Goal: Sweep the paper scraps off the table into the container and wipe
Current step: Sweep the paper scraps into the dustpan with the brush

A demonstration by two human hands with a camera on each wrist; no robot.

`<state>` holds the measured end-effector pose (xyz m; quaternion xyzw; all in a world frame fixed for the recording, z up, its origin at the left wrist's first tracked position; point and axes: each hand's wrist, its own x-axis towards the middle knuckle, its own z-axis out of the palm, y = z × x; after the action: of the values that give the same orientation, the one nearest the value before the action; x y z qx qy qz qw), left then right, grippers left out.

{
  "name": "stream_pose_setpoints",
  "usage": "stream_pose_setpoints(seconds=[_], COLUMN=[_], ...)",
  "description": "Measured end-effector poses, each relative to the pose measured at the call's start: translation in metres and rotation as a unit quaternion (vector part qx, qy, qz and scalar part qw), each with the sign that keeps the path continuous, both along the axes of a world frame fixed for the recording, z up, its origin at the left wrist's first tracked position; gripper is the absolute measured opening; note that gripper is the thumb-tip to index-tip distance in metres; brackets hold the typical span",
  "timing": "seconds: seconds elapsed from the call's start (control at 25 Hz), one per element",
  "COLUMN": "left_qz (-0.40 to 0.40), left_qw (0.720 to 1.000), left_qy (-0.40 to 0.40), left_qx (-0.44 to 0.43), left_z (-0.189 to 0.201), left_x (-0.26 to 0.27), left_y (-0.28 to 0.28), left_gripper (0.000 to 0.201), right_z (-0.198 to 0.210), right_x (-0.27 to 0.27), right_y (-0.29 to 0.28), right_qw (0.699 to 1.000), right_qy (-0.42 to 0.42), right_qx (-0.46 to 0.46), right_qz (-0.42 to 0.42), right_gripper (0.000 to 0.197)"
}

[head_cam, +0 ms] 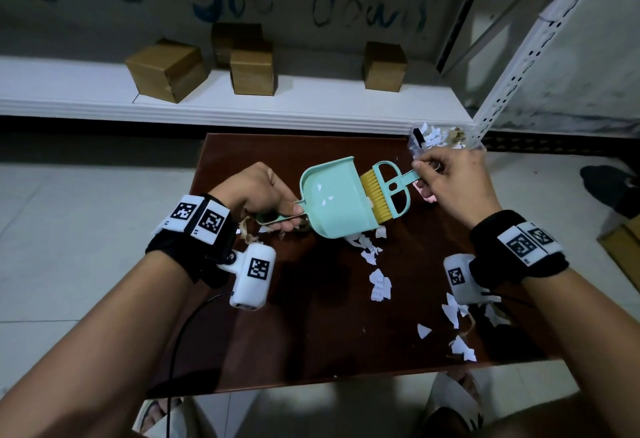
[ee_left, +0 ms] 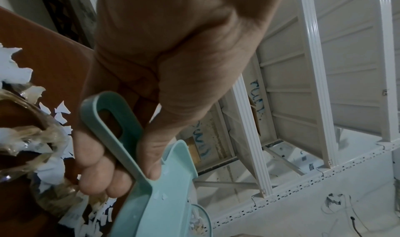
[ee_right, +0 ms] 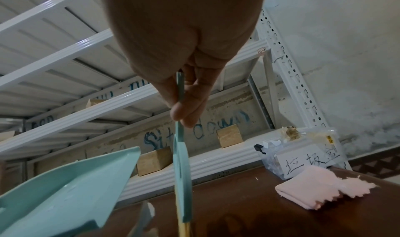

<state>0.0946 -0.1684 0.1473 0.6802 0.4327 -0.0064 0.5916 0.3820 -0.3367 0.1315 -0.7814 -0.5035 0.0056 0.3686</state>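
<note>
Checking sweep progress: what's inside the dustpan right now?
Inside the dustpan, a few small white paper scraps show on its floor. The brush bristles cover its open edge, hiding anything there.

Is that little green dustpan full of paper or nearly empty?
Nearly empty. The dustpan shows only a few small white bits on its bare floor, while most scraps lie on the table.
</note>
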Motion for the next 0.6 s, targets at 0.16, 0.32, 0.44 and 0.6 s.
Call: stream_pose_setpoints(seconds=[0.16, 0.32, 0.44, 0.6], left_qz=[0.012, 0.031, 0.025, 0.012], left_qw=[1.000, 0.999, 0.999, 0.998], left_qy=[-0.001, 0.015, 0.034, 0.048], left_qx=[-0.005, 0.003, 0.022, 0.035], left_z=[0.001, 0.002, 0.003, 0.002], left_x=[-0.002, -0.005, -0.009, -0.012], left_y=[0.005, 0.010, 0.011, 0.011], left_gripper=[0.023, 0.023, 0.022, 0.022], right_z=[0.000, 0.011, 0.026, 0.031], right_x=[0.002, 0.014, 0.032, 0.065], right_y=[-0.002, -0.009, -0.022, -0.049], right_qw=[0.997, 0.990, 0.979, 0.957], right_qy=[-0.068, -0.138, -0.182, -0.191], right_qx=[-0.023, -0.023, -0.028, -0.164], right_qz=[-0.006, -0.027, -0.090, -0.145], right_gripper=[0.013, 0.016, 0.017, 0.014])
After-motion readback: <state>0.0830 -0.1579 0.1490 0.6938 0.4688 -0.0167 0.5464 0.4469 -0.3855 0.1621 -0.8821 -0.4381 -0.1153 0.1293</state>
